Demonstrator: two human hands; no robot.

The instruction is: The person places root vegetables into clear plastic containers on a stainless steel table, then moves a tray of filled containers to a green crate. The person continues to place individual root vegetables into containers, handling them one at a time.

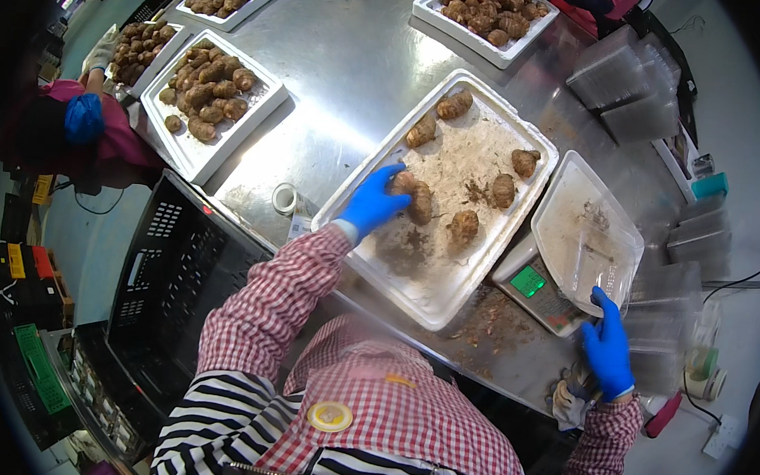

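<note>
My left hand (376,200), in a blue glove, has its thumb and fingers around a brown taro corm (402,184). Another taro corm (421,204) lies right against it. Both are inside a white foam tray (378,264) soiled with dirt, where several more corms (464,229) lie scattered. To the right, a clear plastic tray (588,234) rests over a digital scale (517,282) with a lit green display. My right hand (607,349), also gloved in blue, holds that tray's near corner, its index finger over the rim.
Foam trays heaped with taro (211,90) stand at the left and back. Stacked clear containers (662,306) line the right side. A label roll (284,198) sits left of my tray. Black crates (183,275) stand below left. A co-worker's gloved hand (102,48) is at far left.
</note>
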